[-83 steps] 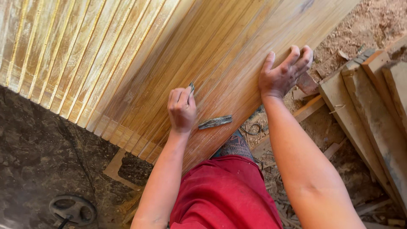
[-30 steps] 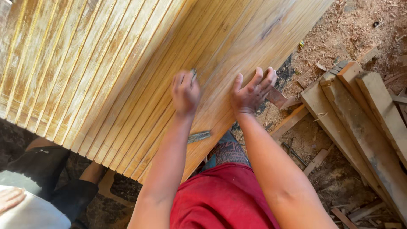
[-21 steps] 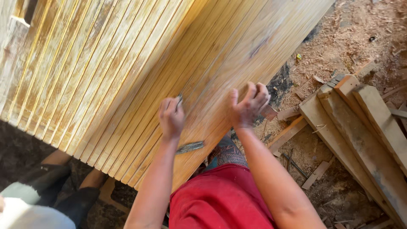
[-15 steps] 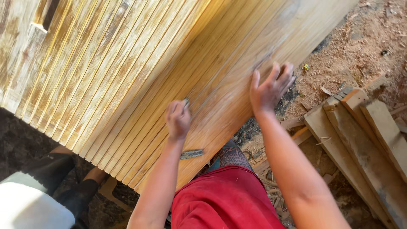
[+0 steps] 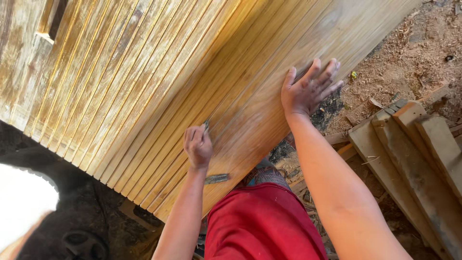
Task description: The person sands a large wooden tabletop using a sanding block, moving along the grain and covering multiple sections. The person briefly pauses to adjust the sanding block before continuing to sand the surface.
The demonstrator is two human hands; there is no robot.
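A large panel of yellow grooved wooden slats (image 5: 159,82) slants across the view, with a smooth plank face on its right part. My left hand (image 5: 198,145) is closed around a small grey scrap (image 5: 206,126), likely sandpaper, and presses it into a groove low on the panel. My right hand (image 5: 309,88) lies flat, fingers spread, on the smooth wood near the panel's right edge. A dark grey patch (image 5: 216,178) marks the wood just below my left wrist. My red shirt (image 5: 262,226) fills the bottom centre.
Rough wooden beams (image 5: 409,149) lie stacked at the right on sawdust-covered ground (image 5: 414,58). Dark ground and a round black object (image 5: 84,244) sit at the bottom left, beside a bright white shape (image 5: 24,202). Wood scraps lie under the panel's edge.
My right hand has slid up and right along the smooth wood and opened flat. My left hand has kept rubbing along the groove. The person at the lower left has dropped from view.
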